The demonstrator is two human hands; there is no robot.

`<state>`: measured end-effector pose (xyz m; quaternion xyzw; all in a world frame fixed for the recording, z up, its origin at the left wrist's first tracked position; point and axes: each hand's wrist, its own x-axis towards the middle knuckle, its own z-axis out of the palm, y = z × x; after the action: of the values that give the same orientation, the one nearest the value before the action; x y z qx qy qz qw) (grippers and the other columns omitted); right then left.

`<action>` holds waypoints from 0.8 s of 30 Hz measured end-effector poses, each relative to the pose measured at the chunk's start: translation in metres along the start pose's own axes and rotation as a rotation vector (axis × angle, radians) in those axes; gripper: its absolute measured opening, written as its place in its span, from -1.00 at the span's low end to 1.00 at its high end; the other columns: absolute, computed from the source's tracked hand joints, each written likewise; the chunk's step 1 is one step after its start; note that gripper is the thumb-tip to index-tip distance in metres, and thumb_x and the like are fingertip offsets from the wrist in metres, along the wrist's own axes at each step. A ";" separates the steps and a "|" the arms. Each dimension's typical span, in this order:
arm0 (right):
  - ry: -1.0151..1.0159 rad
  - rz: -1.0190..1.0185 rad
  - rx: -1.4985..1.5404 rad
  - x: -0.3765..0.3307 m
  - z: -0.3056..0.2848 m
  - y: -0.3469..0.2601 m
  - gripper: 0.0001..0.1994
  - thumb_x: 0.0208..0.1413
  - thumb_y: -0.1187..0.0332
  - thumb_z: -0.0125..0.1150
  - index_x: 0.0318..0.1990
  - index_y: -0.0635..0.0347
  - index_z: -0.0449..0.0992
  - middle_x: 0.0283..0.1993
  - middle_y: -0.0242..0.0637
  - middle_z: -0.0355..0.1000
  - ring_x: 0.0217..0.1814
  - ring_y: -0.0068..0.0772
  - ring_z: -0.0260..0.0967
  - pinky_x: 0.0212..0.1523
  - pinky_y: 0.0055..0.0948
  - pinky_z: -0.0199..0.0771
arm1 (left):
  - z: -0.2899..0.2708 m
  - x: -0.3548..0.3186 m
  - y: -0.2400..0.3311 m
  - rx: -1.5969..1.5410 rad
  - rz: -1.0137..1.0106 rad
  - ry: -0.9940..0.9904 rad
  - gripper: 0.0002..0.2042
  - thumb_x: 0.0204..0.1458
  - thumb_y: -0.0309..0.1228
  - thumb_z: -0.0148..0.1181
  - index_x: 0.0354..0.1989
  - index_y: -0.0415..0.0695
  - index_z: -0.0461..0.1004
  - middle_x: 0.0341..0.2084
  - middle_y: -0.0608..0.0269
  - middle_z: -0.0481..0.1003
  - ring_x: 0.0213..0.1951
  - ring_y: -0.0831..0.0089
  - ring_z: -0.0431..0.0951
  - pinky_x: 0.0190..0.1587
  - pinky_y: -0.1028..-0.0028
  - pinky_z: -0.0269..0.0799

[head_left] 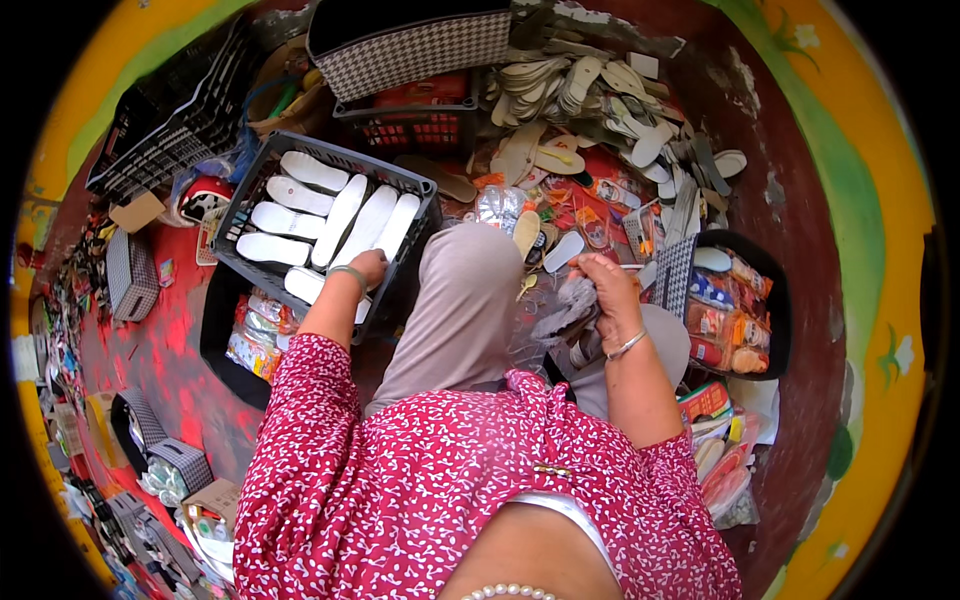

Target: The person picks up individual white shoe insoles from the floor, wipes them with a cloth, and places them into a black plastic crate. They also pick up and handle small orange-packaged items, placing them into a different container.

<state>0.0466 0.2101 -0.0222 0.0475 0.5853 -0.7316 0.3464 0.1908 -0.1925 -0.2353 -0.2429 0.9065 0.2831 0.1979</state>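
Note:
A black plastic crate (425, 188) at the left holds several white insoles (340, 220), some lying crosswise and others lengthwise. My left hand (366, 268) reaches over the crate's near right side, among the lower ends of the insoles. Its fingertips are hidden, so I cannot tell whether it grips one. One white insole (303, 285) passes partly under my left wrist. On the right, my right hand (610, 288) is closed on a crumpled grey cloth (568, 312) above my knee. Just beyond that hand lies a single pale insole (564, 251).
A heap of loose insoles (560, 85) fills the far right floor. Packaged goods fill a black-lined box (735, 310) at the right and another box (258, 335) below the crate. A patterned bin (410, 50) sits on a crate at the back. An empty-looking black crate (185, 105) stands far left.

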 end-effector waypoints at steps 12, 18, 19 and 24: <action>-0.033 -0.328 0.604 -0.046 -0.053 -0.070 -0.78 0.16 0.22 -0.10 -0.35 0.16 0.39 -0.71 -0.48 0.11 -0.73 -0.56 0.01 -0.64 -0.53 0.07 | -0.151 -0.043 0.112 -0.168 0.179 0.769 -0.57 0.06 -0.14 -0.02 -0.66 -0.27 0.46 -0.64 -0.09 0.41 -0.48 -0.02 0.42 -0.40 0.16 0.28; -0.079 -0.161 0.492 -0.053 -0.028 -0.064 -0.79 0.16 0.23 -0.06 -0.35 0.18 0.36 -0.69 -0.42 0.17 -0.71 -0.54 0.08 -0.64 -0.52 0.13 | -0.198 -0.012 0.223 -0.159 0.506 0.668 -0.73 0.05 -0.25 0.04 -0.39 -0.25 0.49 -0.45 0.02 0.49 -0.38 0.22 0.49 -0.30 0.33 0.36; -0.066 -0.122 0.478 -0.051 -0.022 -0.061 -0.79 0.15 0.23 -0.05 -0.35 0.19 0.36 -0.69 -0.41 0.19 -0.71 -0.53 0.10 -0.65 -0.52 0.13 | -0.197 0.008 0.237 -0.124 0.556 0.615 -0.73 0.04 -0.26 0.04 -0.37 -0.25 0.48 -0.44 0.03 0.49 -0.36 0.20 0.49 -0.27 0.34 0.36; 0.117 0.046 0.452 -0.029 -0.019 -0.051 -0.80 0.12 0.23 0.01 -0.39 0.18 0.38 -0.67 -0.39 0.24 -0.70 -0.56 0.14 -0.69 -0.56 0.13 | -0.163 0.098 0.299 0.559 0.696 0.265 -0.79 -0.02 -0.35 0.02 -0.35 -0.22 0.50 -0.38 0.02 0.51 -0.28 0.11 0.51 -0.20 0.27 0.41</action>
<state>0.0338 0.2438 0.0274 0.1793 0.4243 -0.8321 0.3090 -0.0895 -0.1081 -0.0348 0.1045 0.9930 0.0439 0.0317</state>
